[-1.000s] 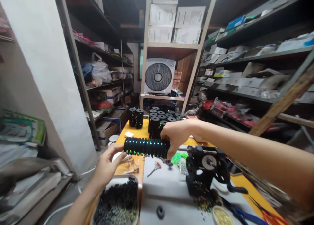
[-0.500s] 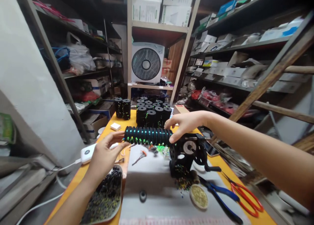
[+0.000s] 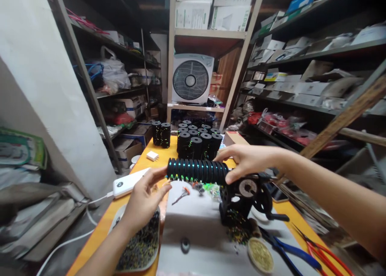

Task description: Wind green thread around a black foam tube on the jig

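A long black ribbed spool (image 3: 196, 169) lies level above the table, with bright blue-green lines in its grooves and small green and yellow bits along its lower side. My right hand (image 3: 244, 161) wraps round its right end, thumb in front and fingers behind. At its left end, my left hand (image 3: 147, 197) touches with the fingertips, the thumb apart and lower. Just right of the spool stands a black winding device (image 3: 241, 195) with a hand crank (image 3: 279, 217); whether the two are joined is hidden. An orange-tipped small piece (image 3: 182, 195) lies on the white sheet (image 3: 177, 223) below.
Several upright black spools (image 3: 196, 145) stand at the back. A tray of small dark parts (image 3: 138, 244) and a white power bank (image 3: 129, 183) are left. Blue-handled pliers (image 3: 292, 252), orange-handled scissors (image 3: 327, 252) and a round dish (image 3: 261, 255) lie right. Shelves flank the table.
The view has turned slightly left, so everything sits further right. My left thumb has dropped away from the spool's end. My right hand keeps its grip.
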`<state>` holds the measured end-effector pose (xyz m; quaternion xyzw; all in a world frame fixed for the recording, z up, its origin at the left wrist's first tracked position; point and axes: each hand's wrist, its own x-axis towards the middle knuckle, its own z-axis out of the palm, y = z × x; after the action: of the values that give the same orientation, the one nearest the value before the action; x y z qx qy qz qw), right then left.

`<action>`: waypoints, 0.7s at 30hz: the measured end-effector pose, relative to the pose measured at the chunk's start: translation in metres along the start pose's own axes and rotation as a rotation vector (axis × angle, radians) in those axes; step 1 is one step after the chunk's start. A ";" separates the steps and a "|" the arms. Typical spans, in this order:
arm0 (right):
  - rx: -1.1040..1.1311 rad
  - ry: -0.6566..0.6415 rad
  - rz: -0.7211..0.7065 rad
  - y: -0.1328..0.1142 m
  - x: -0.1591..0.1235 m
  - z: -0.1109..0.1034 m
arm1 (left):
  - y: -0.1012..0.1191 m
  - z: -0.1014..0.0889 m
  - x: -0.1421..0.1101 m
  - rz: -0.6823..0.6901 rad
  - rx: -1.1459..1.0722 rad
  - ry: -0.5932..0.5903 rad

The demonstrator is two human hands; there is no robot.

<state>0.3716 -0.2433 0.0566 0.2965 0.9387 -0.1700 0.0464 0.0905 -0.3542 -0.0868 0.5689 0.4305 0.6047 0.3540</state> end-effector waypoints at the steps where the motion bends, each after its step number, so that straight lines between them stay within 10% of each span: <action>1: -0.054 0.121 0.007 -0.005 -0.006 0.011 | -0.002 -0.002 -0.003 0.011 -0.031 -0.021; 9: -0.417 0.772 -0.062 -0.016 -0.031 0.107 | -0.003 -0.016 0.041 -0.061 -0.280 -0.043; 21: -0.218 1.006 -0.032 -0.070 0.003 0.037 | 0.033 -0.013 0.058 -0.165 0.001 -0.142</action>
<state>0.3288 -0.3084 0.0416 0.3208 0.8615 0.0918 -0.3828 0.0739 -0.3154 -0.0341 0.5732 0.4501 0.5315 0.4318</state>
